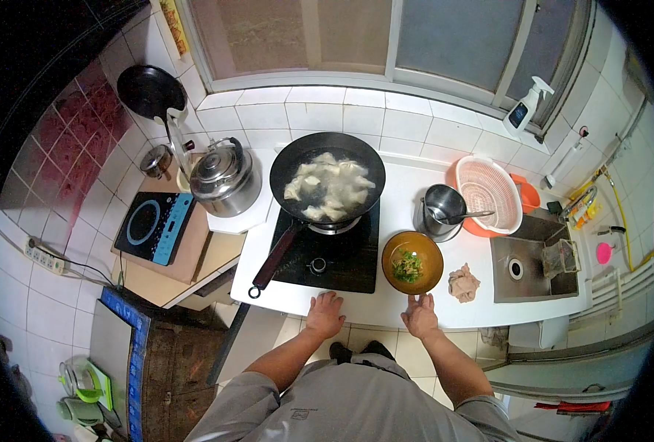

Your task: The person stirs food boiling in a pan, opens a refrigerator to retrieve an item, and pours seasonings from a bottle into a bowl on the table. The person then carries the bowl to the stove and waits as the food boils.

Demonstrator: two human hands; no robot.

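Note:
My left hand (pixel 325 314) lies on the counter's front edge, just below the black gas stove (pixel 325 254), fingers stretched out and holding nothing. My right hand (pixel 420 317) rests at the same edge with fingers apart, its fingertips close to an amber bowl (pixel 436 274); whether they touch it I cannot tell. Chopped greens (pixel 407 266) sit in that bowl. Behind my hands, a black wok (pixel 277 179) stands on the burner with pale dumplings (pixel 330 186) in steaming water. Its dark handle (pixel 277 258) points toward me, left of the stove knob (pixel 317 265).
Right of the bowl lies a crumpled cloth (pixel 463 283). A steel pot (pixel 428 225) with a ladle (pixel 468 216), a colander (pixel 489 188) and a sink (pixel 500 292) are farther right. To the left are a steel kettle (pixel 226 188) and an induction cooker (pixel 150 227).

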